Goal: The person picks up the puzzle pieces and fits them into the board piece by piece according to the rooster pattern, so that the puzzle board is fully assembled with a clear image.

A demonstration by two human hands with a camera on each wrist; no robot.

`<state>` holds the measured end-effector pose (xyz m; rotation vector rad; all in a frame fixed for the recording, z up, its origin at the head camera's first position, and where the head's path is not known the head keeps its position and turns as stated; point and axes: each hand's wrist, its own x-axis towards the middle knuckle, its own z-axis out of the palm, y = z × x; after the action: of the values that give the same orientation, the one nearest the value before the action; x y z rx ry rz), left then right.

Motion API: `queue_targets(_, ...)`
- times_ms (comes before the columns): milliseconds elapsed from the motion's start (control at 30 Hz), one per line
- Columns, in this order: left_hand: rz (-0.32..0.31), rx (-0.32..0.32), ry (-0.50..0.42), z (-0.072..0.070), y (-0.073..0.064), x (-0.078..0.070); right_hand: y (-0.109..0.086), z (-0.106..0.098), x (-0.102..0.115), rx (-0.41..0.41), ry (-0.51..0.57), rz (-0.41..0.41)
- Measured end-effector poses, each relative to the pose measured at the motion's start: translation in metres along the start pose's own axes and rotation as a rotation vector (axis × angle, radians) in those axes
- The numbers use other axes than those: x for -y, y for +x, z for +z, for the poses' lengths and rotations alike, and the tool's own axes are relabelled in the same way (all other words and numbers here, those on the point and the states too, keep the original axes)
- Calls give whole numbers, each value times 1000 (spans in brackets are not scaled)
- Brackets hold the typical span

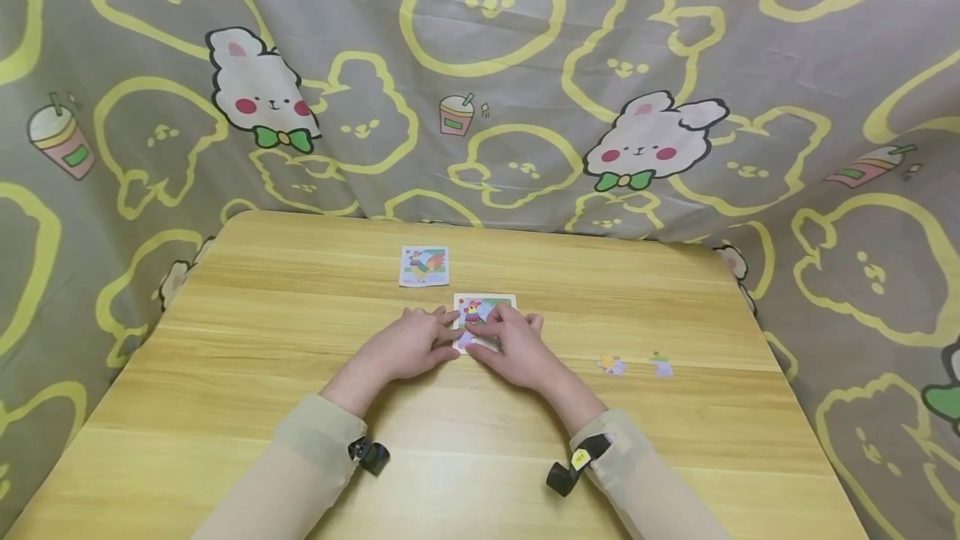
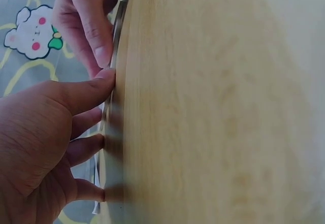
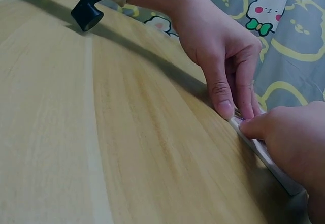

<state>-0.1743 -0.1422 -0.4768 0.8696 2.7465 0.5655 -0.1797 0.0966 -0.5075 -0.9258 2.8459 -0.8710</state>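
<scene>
A small jigsaw puzzle board (image 1: 486,302) with a white border and a colourful rooster picture lies on the table, partly covered by both hands. My left hand (image 1: 414,342) rests at the board's left side, thumb and fingers spread and touching it. From the right, my right hand (image 1: 516,348) reaches over the board with fingertips pressed down on its lower part. In the left wrist view, the left thumb (image 2: 86,93) meets the board's near edge, close to the right hand (image 2: 87,21). The right wrist view shows the board's edge (image 3: 269,163) low between the hands. What lies under the fingertips is hidden.
A square picture card (image 1: 424,266) of a rooster lies beyond the board, to the left. Two loose puzzle pieces, an orange and purple one (image 1: 612,365) and a green and purple one (image 1: 661,365), lie to the right. A patterned curtain (image 1: 495,90) hangs behind the wooden table (image 1: 300,273).
</scene>
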Motion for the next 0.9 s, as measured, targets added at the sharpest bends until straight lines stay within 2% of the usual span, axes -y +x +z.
queue_targets(467,2,7,3,-1,0,-3,4,2,1,-15,46,57)
queue_targets(733,-8,3,16,-1,0,-4,0,-1,2,-10,-3,-18)
queue_targets(900,-14,0,16,0,0,-5,-4,-7,-1,-5,12,-86)
